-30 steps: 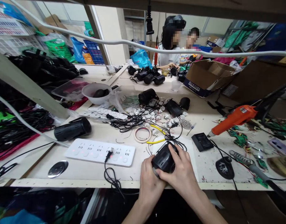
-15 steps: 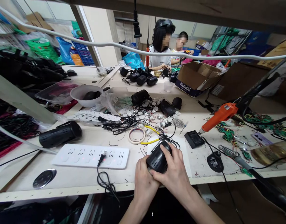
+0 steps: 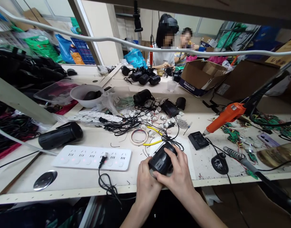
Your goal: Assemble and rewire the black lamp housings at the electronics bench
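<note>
Between my two hands is a black plastic housing (image 3: 161,160), rounded and slotted, held tilted just over the front of the bench. My left hand (image 3: 147,182) closes round its lower left side. The thumb and fingers of my right hand (image 3: 177,167) grip its right side and top. A black cable (image 3: 171,139) lies directly behind the housing. Beyond it are a roll of tape (image 3: 139,136) and yellow-handled pliers (image 3: 152,144), partly covered by cable. The underside of the housing is hidden by my hands.
A white power strip (image 3: 93,158) with a black plug (image 3: 103,160) lies to the left, beside another black housing (image 3: 61,136). An orange electric screwdriver (image 3: 225,117) hangs at right near a black square holder (image 3: 197,140), circuit boards and a soldering iron (image 3: 252,169). Two people sit across the bench.
The view has shifted slightly. Both hands keep their hold on the black housing, which has barely moved. Across the bench, the farther person's hands are raised higher.
</note>
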A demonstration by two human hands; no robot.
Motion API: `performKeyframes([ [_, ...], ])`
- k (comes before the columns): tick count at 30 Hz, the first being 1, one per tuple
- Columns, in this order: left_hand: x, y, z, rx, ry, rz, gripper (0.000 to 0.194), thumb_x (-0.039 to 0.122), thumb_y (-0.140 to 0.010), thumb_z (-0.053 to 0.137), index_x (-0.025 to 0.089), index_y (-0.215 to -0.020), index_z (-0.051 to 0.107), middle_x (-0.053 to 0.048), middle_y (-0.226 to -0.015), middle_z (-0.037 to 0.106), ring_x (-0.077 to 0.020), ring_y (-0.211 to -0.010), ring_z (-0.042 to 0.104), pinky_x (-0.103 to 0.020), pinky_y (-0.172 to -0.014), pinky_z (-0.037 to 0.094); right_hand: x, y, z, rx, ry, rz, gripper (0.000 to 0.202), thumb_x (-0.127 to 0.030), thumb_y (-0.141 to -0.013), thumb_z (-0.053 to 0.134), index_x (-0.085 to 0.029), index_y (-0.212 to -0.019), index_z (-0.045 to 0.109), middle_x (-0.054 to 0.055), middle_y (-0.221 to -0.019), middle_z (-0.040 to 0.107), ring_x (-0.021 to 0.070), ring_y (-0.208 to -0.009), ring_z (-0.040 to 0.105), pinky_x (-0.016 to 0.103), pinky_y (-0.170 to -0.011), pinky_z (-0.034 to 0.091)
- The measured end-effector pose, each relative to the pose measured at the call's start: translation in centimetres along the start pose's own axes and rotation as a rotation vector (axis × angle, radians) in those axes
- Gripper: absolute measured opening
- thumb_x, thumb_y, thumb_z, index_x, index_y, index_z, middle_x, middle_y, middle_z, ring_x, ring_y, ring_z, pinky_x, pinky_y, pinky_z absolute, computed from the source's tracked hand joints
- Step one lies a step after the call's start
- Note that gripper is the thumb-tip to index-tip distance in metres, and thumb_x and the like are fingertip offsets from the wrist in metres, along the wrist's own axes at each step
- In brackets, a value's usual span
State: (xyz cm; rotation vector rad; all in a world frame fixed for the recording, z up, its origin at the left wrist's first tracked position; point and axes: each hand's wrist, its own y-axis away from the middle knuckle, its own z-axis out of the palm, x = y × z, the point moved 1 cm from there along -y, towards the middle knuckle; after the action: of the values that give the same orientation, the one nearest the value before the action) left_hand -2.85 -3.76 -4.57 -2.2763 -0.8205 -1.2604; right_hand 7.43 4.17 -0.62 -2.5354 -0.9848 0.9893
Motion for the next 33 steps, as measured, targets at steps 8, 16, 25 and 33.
performKeyframes([
  [8,-0.1,0.1,0.0,-0.004,0.009,0.026,0.055,0.018,-0.068,0.057,0.013,-0.123,0.050,-0.014,-0.114,0.061,-0.0293,-0.108,0.060,-0.049,-0.093,0.052,1.0,1.2,-0.7,0.014,-0.111,0.026,0.070,-0.036,-0.073,0.076,-0.022,-0.135,0.047,0.016,-0.139,0.041,0.0359,-0.129,0.047,0.054,-0.101,0.050],
  [16,0.5,0.0,0.0,0.006,-0.039,0.001,0.064,0.029,-0.065,0.071,0.016,-0.124,0.049,-0.011,-0.111,0.059,-0.0311,-0.107,0.060,-0.050,-0.089,0.054,5.2,1.4,-3.4,0.265,-0.587,0.293,0.061,-0.047,-0.087,0.060,-0.018,-0.136,0.041,0.020,-0.135,0.050,0.0335,-0.128,0.051,0.050,-0.102,0.048],
  [25,0.5,-0.2,-0.1,-0.009,-0.066,-0.002,0.064,0.033,-0.065,0.070,0.016,-0.123,0.049,-0.011,-0.110,0.060,-0.0330,-0.107,0.060,-0.051,-0.089,0.054,5.9,-6.5,-1.9,0.185,-0.284,0.218,0.064,-0.049,-0.073,0.074,-0.022,-0.128,0.054,0.013,-0.130,0.051,0.0303,-0.126,0.050,0.051,-0.109,0.042],
  [33,2.3,-1.2,-1.2,-0.053,-0.128,0.035,0.065,0.023,-0.061,0.073,0.013,-0.122,0.051,-0.011,-0.109,0.061,-0.0308,-0.106,0.059,-0.049,-0.093,0.051,6.7,-10.3,1.9,0.060,0.016,0.110,0.072,-0.048,-0.066,0.082,-0.019,-0.128,0.057,0.017,-0.132,0.042,0.0372,-0.131,0.040,0.055,-0.110,0.037],
])
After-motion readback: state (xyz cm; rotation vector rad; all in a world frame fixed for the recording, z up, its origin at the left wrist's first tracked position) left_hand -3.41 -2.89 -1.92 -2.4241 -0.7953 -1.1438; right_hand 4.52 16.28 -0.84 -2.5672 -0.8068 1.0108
